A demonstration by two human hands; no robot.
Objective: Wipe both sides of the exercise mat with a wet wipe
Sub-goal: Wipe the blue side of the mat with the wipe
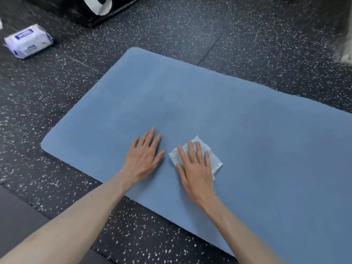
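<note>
Head view: the blue exercise mat [219, 115] lies flat on the black speckled floor [171, 31], stretching from the centre out toward 4 o'clock. Near its lower-left end, at about 6 o'clock from the mat's middle, both hands press down side by side. The left hand [145, 159] rests palm-down on bare mat, fingers straight and slightly spread. The right hand [196, 168] lies flat on a folded white wet wipe [213, 159] — fingers straight, a little apart, not curled round it. At 10 o'clock, well apart from the mat, a wipes packet [28, 41] lies on the floor.
</note>
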